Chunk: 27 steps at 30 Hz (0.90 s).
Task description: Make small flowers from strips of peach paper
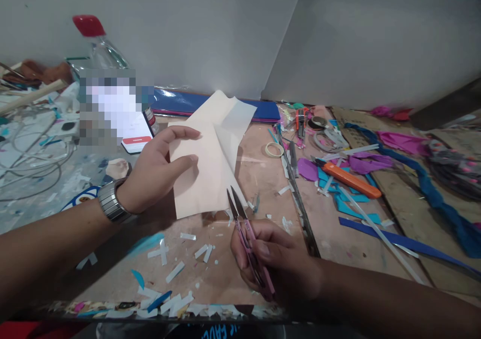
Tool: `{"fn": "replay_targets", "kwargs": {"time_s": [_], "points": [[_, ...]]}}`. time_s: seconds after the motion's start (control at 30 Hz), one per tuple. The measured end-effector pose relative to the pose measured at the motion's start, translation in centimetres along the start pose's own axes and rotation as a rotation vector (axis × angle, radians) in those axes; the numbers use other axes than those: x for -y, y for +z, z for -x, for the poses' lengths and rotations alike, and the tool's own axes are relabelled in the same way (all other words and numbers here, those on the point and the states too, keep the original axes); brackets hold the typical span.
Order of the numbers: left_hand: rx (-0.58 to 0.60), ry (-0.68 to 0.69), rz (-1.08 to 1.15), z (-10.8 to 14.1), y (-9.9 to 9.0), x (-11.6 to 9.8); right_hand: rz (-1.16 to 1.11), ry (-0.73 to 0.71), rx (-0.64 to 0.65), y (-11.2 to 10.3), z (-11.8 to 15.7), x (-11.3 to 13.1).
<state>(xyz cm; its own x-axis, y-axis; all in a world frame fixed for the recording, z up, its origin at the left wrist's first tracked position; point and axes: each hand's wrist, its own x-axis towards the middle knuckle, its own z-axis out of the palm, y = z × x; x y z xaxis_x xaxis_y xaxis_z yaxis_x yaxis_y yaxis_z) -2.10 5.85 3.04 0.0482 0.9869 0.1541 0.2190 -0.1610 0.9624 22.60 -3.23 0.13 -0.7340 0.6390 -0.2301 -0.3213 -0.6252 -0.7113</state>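
Note:
A cream sheet of paper (199, 184), folded or overlapping with a paler piece, lies at the middle of the table. On its left part rests my left hand (161, 166), thumb and forefinger spread apart on the surface and the other fingers hidden beneath or behind. Pink-handled thread snips (250, 246) are held in my right hand (272, 259), just below the paper's lower right corner. Their dark blades point up and away, slightly parted, with the tips close to the paper's edge.
Left of the paper stand a lit phone (137, 128) and a red-capped bottle (89, 26). An orange cutter (351, 180), a tape roll (274, 149) and blue strips lie to the right. Paper scraps (175, 272) litter the front.

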Motion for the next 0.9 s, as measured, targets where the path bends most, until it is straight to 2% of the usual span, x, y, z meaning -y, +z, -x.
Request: {"fn": "replay_targets", "kwargs": {"time_s": [0.17, 0.5, 0.9], "points": [[-0.007, 0.012, -0.015, -0.02, -0.14, -0.01, 0.031, -0.058, -0.047, -0.06, -0.07, -0.27], [-0.015, -0.054, 0.102, 0.03, 0.09, -0.49, 0.051, -0.032, -0.146, 0.02, -0.19, -0.38], [0.008, -0.063, 0.102, 0.04, 0.01, -0.66, 0.052, -0.013, -0.088, 0.04, -0.19, -0.01]]}}
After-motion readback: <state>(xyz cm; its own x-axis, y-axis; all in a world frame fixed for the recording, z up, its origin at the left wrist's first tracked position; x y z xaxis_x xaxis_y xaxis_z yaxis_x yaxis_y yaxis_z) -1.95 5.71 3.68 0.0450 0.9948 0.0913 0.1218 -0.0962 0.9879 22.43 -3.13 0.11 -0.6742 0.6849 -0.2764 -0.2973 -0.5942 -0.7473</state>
